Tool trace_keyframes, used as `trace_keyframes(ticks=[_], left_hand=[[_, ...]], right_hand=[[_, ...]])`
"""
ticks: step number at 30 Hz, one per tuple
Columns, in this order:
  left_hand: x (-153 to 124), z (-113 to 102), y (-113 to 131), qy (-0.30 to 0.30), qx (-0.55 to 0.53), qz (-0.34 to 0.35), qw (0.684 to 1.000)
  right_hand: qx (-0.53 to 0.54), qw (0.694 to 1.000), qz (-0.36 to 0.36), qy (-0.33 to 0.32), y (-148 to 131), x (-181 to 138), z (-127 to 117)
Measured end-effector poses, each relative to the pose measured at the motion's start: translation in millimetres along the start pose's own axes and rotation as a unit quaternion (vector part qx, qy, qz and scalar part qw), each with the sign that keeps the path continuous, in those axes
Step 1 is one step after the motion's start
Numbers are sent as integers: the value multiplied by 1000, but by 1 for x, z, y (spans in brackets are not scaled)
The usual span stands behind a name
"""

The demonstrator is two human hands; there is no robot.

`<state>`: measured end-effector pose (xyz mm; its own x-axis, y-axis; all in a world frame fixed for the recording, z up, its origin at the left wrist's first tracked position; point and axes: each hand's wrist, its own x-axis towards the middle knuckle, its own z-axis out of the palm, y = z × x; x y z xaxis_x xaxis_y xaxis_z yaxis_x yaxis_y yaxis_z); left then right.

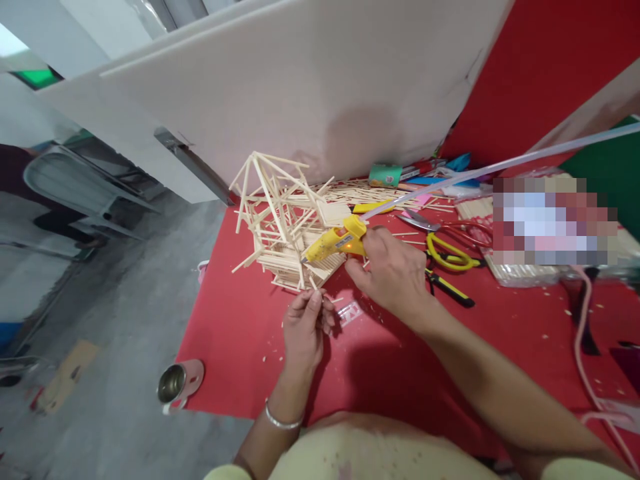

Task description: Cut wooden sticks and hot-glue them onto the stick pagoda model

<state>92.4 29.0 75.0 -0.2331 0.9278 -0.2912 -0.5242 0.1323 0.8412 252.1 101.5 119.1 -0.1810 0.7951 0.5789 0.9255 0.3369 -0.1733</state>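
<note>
My right hand (395, 273) is closed around a yellow hot glue gun (333, 245), whose small orange light is lit. A long translucent glue stick (475, 172) sticks out of the gun's back toward the upper right. The nozzle points down and left at a house-like model of thin wooden sticks (275, 220), close to its front right part; whether it touches cannot be made out. Just in front of the model, my left hand (307, 327) pinches a short thin wooden stick (313, 280) between thumb and fingers.
Loose wooden sticks (357, 193) lie behind the model. Right of my right hand are red-handled scissors (465, 230) and yellow-and-black pliers (453, 289). A pink mug (193, 377) stands at the red table's left edge. A white board (300, 93) rises behind; a pink cord (583, 333) runs at right.
</note>
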Motion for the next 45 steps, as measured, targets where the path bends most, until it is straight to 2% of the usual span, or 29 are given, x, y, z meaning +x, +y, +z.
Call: trace_keyframes(ticks=[10, 17, 32, 45], left_hand=[[0, 0, 1, 7, 1, -1, 1000], [5, 2, 2, 28, 0, 14, 1000], [15, 13, 7, 52, -8, 25, 998], [13, 16, 10, 54, -17, 23, 998]], right_hand=[[-9, 1000, -6, 14, -1, 0, -2], [-4, 1000, 6, -4, -1, 0, -1], [-8, 1000, 4, 26, 4, -5, 0], [-12, 998, -8, 65, 10, -17, -10]])
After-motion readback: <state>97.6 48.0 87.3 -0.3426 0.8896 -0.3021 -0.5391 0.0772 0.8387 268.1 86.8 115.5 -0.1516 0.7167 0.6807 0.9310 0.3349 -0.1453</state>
